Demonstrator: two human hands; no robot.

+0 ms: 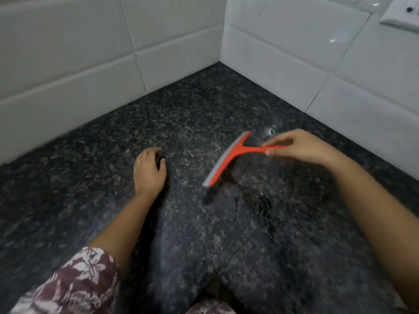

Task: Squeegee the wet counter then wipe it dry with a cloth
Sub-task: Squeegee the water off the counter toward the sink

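On the dark speckled counter (186, 123), in the corner of the white tiled wall (68, 64), the picture is slightly blurred. A socket plate (401, 19) is cut off at the top right edge. The right hand (301, 147) pinches the end of the red squeegee (229, 158), its fingers hiding the handle's tip. The handle points right; the grey blade runs diagonally, its lower-left end near the wet streaks. The left hand (148, 171) rests on the counter, fingers curled, grasping nothing.

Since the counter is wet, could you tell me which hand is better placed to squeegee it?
Right. The right hand already holds the squeegee by its handle above the counter; the left hand rests empty.
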